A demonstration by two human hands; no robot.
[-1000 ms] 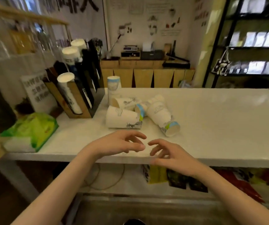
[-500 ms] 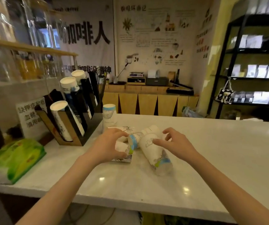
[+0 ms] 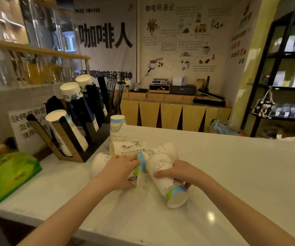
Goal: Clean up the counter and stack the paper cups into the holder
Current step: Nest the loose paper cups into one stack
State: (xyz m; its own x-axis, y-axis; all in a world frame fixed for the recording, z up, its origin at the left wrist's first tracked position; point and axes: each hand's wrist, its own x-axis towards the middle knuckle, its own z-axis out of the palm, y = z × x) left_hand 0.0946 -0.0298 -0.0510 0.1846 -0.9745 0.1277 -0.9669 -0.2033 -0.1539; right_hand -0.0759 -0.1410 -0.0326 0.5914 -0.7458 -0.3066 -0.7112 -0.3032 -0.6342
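Observation:
Several white printed paper cups lie tipped over on the white counter [image 3: 232, 174]. My left hand [image 3: 120, 172] is closed over a fallen cup [image 3: 99, 161] at the left of the pile. My right hand [image 3: 177, 172] grips a larger fallen cup [image 3: 171, 188] whose mouth points toward me. Behind my hands lie another cup [image 3: 125, 146] and a blue-banded one [image 3: 153, 152]. One cup [image 3: 117, 127] stands upside down beside the black and wood cup holder [image 3: 75, 139], which holds slanted stacks of cups.
A green packet [image 3: 9, 173] lies at the counter's left edge. A white sign [image 3: 27, 126] leans behind the holder. A glass partition with a wooden rail rises on the left. A back counter with equipment and dark shelves stand beyond.
Both hands moved forward from the counter's near edge onto the pile and closed on cups. The view rose and came closer.

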